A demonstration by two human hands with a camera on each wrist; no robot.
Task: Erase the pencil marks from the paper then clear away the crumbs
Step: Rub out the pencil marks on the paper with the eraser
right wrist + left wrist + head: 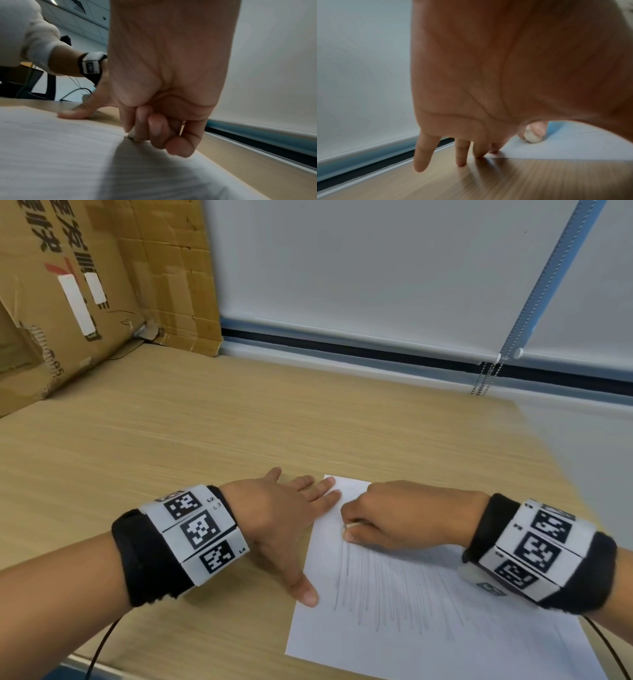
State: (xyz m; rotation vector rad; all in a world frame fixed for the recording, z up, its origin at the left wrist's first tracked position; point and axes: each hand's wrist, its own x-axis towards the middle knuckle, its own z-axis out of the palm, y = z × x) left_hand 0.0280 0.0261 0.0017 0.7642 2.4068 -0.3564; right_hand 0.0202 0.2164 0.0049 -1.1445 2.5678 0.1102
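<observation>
A white sheet of paper [411, 611] lies on the wooden table, covered in long grey pencil strokes [376, 587]. My right hand [394, 515] pinches a small white eraser [532, 135] and presses its tip onto the paper near the sheet's top left. The eraser [132, 133] shows only as a white sliver between thumb and fingers in the right wrist view. My left hand [291, 515] lies flat with fingers spread, its fingertips [478, 155] and thumb [75, 113] pressing on the paper's left edge. No crumbs are discernible.
A large cardboard box [68, 285] leans at the table's far left. A window blind [376, 268] with a bead chain [486, 378] runs along the far edge. Bare wooden tabletop [205, 422] stretches beyond and left of the paper. Cables hang from both wrists.
</observation>
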